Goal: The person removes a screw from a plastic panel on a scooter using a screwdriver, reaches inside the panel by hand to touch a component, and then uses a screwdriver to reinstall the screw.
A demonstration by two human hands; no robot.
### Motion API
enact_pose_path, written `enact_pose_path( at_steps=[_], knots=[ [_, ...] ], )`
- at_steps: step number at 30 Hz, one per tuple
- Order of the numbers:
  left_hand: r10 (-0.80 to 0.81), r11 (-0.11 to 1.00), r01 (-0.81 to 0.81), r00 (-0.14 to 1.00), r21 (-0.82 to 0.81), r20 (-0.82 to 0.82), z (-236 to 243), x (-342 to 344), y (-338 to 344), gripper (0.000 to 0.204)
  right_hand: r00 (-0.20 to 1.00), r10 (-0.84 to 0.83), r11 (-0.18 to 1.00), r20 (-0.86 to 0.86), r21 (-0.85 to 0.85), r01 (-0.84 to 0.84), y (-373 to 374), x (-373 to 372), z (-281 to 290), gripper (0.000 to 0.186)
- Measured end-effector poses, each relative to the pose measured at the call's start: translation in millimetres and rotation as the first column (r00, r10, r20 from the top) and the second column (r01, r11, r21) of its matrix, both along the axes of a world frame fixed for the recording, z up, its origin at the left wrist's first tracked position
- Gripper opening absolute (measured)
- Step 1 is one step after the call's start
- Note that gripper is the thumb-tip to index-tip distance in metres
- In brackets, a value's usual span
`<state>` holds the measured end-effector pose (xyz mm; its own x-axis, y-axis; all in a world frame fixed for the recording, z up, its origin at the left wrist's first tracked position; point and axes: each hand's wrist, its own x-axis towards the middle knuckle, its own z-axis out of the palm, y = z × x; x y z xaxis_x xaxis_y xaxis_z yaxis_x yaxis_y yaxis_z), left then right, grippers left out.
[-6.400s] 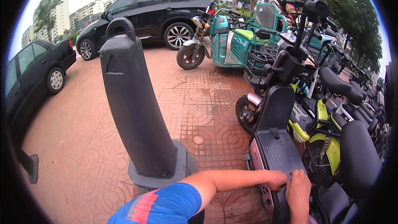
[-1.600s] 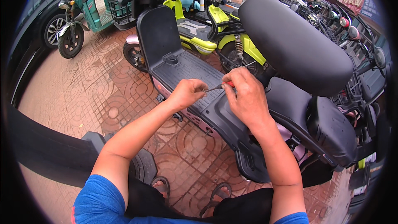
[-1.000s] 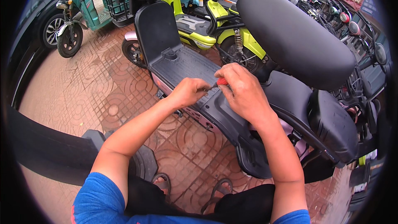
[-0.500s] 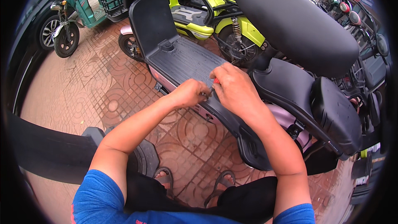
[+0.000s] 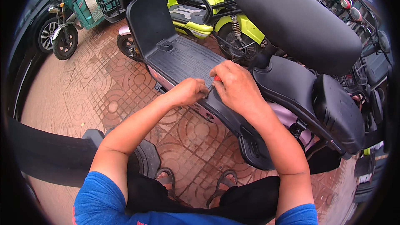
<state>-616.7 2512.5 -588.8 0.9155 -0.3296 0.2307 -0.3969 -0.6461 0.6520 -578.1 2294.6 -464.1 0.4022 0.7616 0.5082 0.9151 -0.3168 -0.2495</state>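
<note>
A pink electric scooter with a ribbed black footboard stands in front of me. My right hand is closed around a tool with a red handle, over the footboard's rear part. Most of that tool is hidden in my fingers, so its exact kind does not show. Just left of it, my left hand has its fingers pinched together at the near edge of the footboard. Whatever those fingers hold is too small and covered to make out. The long black seat is tipped up to the right of my hands.
A black rear seat sits behind the raised one. Beyond the scooter is a lime-green electric bike, with a teal three-wheeler at far left. A dark curved bar and a grey octagonal base lie beside my left leg.
Both hands stay at the same spot on the footboard, shifting only slightly; the left fingers have turned a little. The whole view has moved a touch.
</note>
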Motion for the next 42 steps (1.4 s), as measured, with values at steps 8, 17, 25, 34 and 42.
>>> enact_pose_path(
  at_steps=[8,17,25,34,42],
  knots=[
    [0.023,0.994,-0.026,0.999,-0.111,-0.027,-10,2,-1,0.019,1.0,-0.007,1.0,-0.018,-0.026,0.007,-3,-2,7,0.015],
    [0.021,0.998,-0.03,0.991,-0.061,-0.131,-1,3,1,0.019,1.0,0.012,1.0,0.009,0.007,-0.012,1,-2,-3,0.021],
    [0.078,0.992,-0.093,0.984,-0.084,-0.163,-2,3,0,0.018,1.0,0.014,1.0,0.003,-0.007,-0.014,2,-3,-3,0.017],
    [0.005,0.991,-0.018,0.996,-0.136,-0.091,-6,7,0,0.012,0.998,0.056,0.997,0.034,-0.059,-0.054,10,1,-5,0.016],
    [-0.018,0.984,0.029,0.998,-0.174,0.062,-25,8,2,0.009,0.998,0.056,0.997,0.029,-0.047,-0.055,13,4,-5,0.018]
  ],
)
